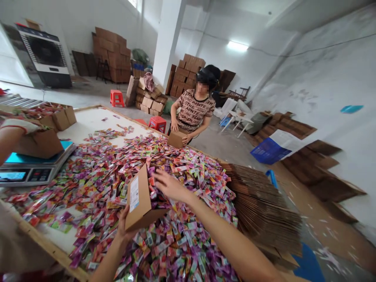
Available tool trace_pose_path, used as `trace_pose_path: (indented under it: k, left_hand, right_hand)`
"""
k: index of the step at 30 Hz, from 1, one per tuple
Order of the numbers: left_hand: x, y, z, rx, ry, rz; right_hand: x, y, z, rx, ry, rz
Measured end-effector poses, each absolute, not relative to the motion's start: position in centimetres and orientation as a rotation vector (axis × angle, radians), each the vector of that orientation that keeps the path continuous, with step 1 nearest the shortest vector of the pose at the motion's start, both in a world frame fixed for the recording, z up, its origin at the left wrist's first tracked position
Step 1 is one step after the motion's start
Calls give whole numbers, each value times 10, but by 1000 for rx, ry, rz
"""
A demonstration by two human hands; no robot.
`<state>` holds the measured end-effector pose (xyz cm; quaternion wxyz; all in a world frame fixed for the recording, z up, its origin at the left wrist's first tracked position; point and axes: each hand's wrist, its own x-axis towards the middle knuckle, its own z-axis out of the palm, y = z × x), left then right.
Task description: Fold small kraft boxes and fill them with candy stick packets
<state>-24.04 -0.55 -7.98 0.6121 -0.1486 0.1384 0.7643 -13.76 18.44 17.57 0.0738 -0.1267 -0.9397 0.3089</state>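
My left hand (125, 231) grips a small brown cardboard box (141, 199) by its underside, tilted with its mouth toward the right, over a large heap of colourful sachets (123, 164). My right hand (169, 184) reaches into the heap right beside the box's mouth, fingers curled among the sachets; whether it holds any I cannot make out.
A weighing scale (29, 168) with a cardboard box (38, 143) on it stands at left, another person's arm (8, 141) over it. Across the table (88, 119) a seated person holds a small box (176, 139). Flat cartons (261, 207) are stacked at right. Red stools (116, 98) stand behind.
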Motion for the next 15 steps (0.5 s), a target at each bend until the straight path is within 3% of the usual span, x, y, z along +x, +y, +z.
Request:
trace_pose_path:
  k: [5,10,13,15]
  left_hand:
    - [-245,-9,-82,-242,284,1650]
    - [-240,-6,-69,-298,352,1874]
    - [-241,-9,-56,-309,388,1921]
    - [-244,-15,-53,-321,375,1939]
  right_hand:
    - [-145,156,125,-236,-2955,1122]
    - [-152,159,162,-333,-2717,1430]
    - [-128,152,191,-443,-2456,1173]
    - [-102,140,184,-685,-2250,975]
